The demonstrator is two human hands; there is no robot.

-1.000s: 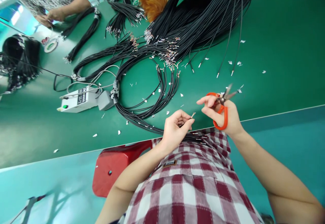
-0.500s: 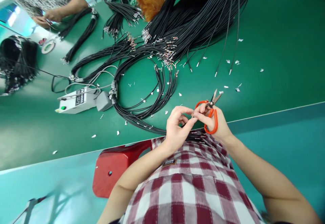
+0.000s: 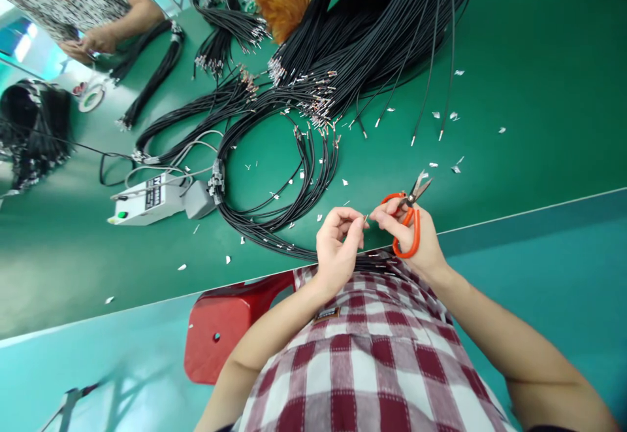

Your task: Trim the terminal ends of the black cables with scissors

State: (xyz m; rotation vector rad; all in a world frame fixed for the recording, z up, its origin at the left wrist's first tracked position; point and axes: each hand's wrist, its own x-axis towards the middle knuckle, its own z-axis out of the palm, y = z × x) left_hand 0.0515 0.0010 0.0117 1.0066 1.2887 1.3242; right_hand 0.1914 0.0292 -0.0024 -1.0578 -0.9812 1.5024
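My left hand [image 3: 337, 242] is closed in a pinch on the end of a black cable, whose thin tip pokes out between thumb and forefinger. Orange-handled scissors [image 3: 415, 239] hang in my right hand [image 3: 424, 242], with their blades parted and pointing away from me. The thumb and forefinger of that hand come close to the cable tip, a small gap from the left fingers. The rest of the bundle of black cables [image 3: 274, 239] curves from a grey-white tie over the table edge, its ends lying at my checked apron [image 3: 372, 327].
A large heap of black cables [image 3: 386, 46] covers the back of the green table [image 3: 539, 105]. At left are a white box with a green button [image 3: 147, 200] and a tape roll [image 3: 91, 98]. White scraps are scattered about. A red stool [image 3: 220, 334] stands below; a co-worker's hands [image 3: 95, 43] are far left.
My left hand has drawn slightly left from the right fingers, so a gap shows between them and the cable tip is visible. The scissors stay in my right hand.
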